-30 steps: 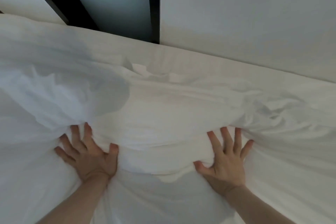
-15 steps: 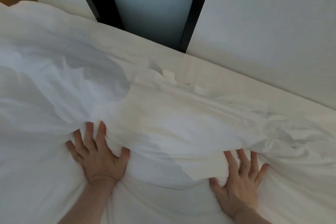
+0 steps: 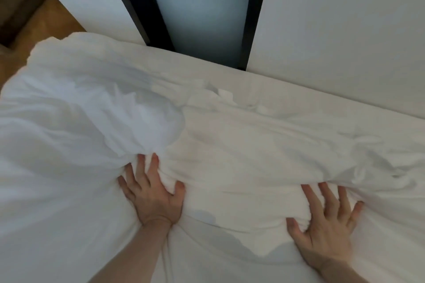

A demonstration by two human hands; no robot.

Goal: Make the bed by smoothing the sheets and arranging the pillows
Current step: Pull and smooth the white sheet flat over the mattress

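Note:
A white, rumpled duvet (image 3: 241, 145) covers the bed from left to right, bunched into a puffy mound (image 3: 92, 122) at the left. My left hand (image 3: 154, 197) lies flat with fingers spread, pressing against the folded edge of the duvet at lower centre. My right hand (image 3: 324, 225) is also flat and spread, pushing the same edge further right. Beneath both hands lies the smoother white sheet (image 3: 57, 236). No pillow can be told apart from the bedding.
White wall panels (image 3: 345, 30) run along the bed's far side, split by a frosted pane (image 3: 200, 7) in a dark frame. Wooden floor (image 3: 34, 30) shows past the bed's far left corner.
Both hands have slid to the right along the duvet's edge, still flat. The view has swung left, bringing the wooden floor and the bed's corner into sight.

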